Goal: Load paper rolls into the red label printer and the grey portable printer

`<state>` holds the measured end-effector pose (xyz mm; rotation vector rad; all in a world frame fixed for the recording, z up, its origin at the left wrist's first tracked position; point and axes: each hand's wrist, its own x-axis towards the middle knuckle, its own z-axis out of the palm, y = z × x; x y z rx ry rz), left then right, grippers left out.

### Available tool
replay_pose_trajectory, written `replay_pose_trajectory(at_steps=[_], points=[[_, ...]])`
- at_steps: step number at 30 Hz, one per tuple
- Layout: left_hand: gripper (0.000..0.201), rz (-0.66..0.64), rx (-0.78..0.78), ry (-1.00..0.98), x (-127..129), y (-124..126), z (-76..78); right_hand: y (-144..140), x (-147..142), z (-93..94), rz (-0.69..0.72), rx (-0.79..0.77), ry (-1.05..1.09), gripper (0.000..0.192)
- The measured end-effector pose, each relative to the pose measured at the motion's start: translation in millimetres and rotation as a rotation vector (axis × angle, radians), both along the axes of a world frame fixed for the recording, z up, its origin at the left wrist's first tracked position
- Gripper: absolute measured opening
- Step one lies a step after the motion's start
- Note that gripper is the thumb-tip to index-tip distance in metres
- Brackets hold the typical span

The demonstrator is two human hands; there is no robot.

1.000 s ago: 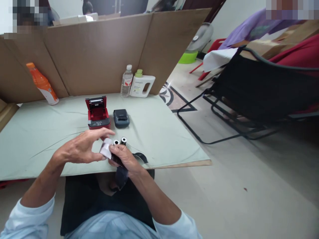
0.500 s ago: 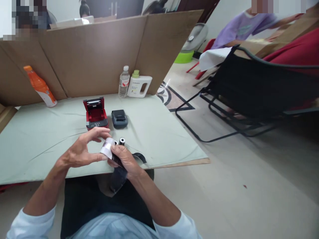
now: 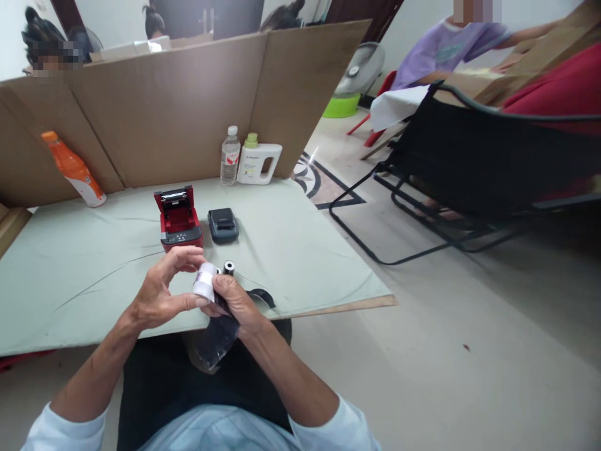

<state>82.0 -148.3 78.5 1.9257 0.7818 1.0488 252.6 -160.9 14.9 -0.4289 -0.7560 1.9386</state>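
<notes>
1. Head view: white paper roll [image 3: 205,282] sits pinched between both hands above the table's [image 3: 305,250] near edge, just short of the open red printer [image 3: 178,219].
2. Left hand [image 3: 162,291] clamps thumb and fingers on its end; right hand [image 3: 237,300] grips the other side and a dark wrapper [image 3: 218,338]. Its axis tilts upright.

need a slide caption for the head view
Both hands, left hand and right hand, hold a white paper roll over the table, near an open red printer.
</notes>
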Motion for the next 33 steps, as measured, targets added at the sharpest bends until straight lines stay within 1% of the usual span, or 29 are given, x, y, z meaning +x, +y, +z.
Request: replay_pose_trajectory(at_steps=[2,3,5,7,10,12,14,17,21,23,27,30,33], points=[[0.061,-0.004,-0.047,-0.055,0,-1,-5.0,0,0,-1.2,0.004,-0.011,-0.007,0.057],[0.062,-0.019,-0.055,-0.029,-1,-2,-2.9,0,1,-1.9,0.015,-0.018,-0.026,0.057],[0.067,-0.058,-0.03,0.117,-4,-1,9.1,0,2,-2.8,0.044,-0.031,-0.089,0.058],[0.072,-0.084,0.036,0.312,-8,1,26.3,1,3,-2.8,0.066,-0.037,-0.158,0.059],[0.069,-0.106,0.148,0.537,-9,3,47.1,1,4,-1.5,0.076,-0.031,-0.227,0.061],[0.068,-0.127,0.208,0.619,-9,3,53.4,1,5,-0.2,0.078,-0.02,-0.253,0.061],[0.069,-0.152,0.247,0.665,-8,2,55.4,1,6,1.0,0.081,-0.007,-0.268,0.061],[0.069,-0.175,0.263,0.672,-7,0,56.1,0,8,2.9,0.086,0.009,-0.264,0.06],[0.069,-0.16,0.266,0.579,-6,-4,53.2,-3,11,6.6,0.072,0.034,-0.228,0.059],[0.072,-0.134,0.257,0.502,-6,-7,47.5,-5,11,8.5,0.051,0.043,-0.206,0.058],[0.077,-0.039,0.208,0.347,-5,-12,30.2,-7,10,10.1,0.016,0.042,-0.175,0.06],[0.073,0.015,0.155,0.251,-4,-16,18.8,-8,9,10.1,0.006,0.025,-0.169,0.061],[0.069,0.042,0.109,0.17,-3,-19,11.8,-9,9,11.1,-0.01,0.001,-0.18,0.062]])
